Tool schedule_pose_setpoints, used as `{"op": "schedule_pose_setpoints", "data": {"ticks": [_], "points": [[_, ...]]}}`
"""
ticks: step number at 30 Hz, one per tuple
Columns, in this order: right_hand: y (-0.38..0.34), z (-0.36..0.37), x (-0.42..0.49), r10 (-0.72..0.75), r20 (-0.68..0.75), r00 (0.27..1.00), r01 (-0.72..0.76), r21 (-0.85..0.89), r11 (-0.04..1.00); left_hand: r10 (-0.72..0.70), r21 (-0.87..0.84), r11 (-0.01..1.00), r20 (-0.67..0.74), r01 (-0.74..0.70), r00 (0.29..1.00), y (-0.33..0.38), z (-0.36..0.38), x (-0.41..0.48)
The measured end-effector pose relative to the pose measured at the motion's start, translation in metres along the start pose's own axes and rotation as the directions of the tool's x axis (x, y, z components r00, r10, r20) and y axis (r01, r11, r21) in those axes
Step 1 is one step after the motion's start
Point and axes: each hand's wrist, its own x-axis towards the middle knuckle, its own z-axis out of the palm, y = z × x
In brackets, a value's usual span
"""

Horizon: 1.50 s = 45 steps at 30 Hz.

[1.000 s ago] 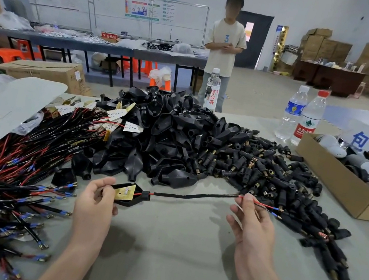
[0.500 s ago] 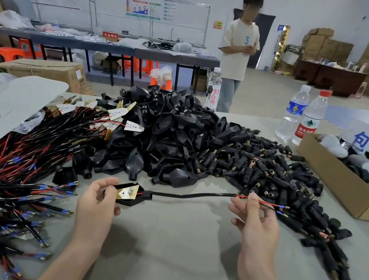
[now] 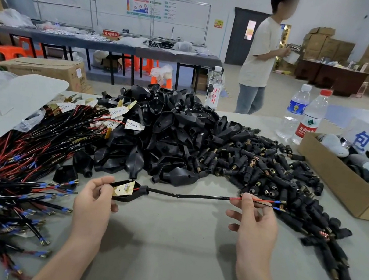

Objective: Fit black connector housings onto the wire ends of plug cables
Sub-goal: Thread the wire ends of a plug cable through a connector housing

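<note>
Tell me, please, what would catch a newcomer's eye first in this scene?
The big heap of black housings in the middle of the table stands out first, with a tangle of red and black wires spread to its left. In front, the left hand and right hand hold one cable stretched between them.

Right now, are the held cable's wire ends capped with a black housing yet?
Not yet. Past the right hand, the wire ends of the cable show blue sleeves and bare metal tips, uncovered.
</note>
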Motion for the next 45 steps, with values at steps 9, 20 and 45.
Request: {"op": "schedule_pose_setpoints", "data": {"ticks": [9,20,45], "points": [[-0.001,0.000,0.000,0.005,0.001,1.000,-0.005,0.016,1.000,-0.016,-0.005,1.000,0.016,0.016,1.000,-0.001,0.002,0.002],[-0.007,0.000,-0.002,0.077,-0.002,0.997,-0.076,0.125,0.989,0.046,0.073,0.996,0.065,-0.050,0.997,0.004,0.005,-0.006],[-0.017,0.011,-0.016,0.111,0.326,0.939,-0.143,0.075,0.987,0.604,0.512,0.576,0.258,-0.637,0.754,0.014,0.012,-0.029]]}}
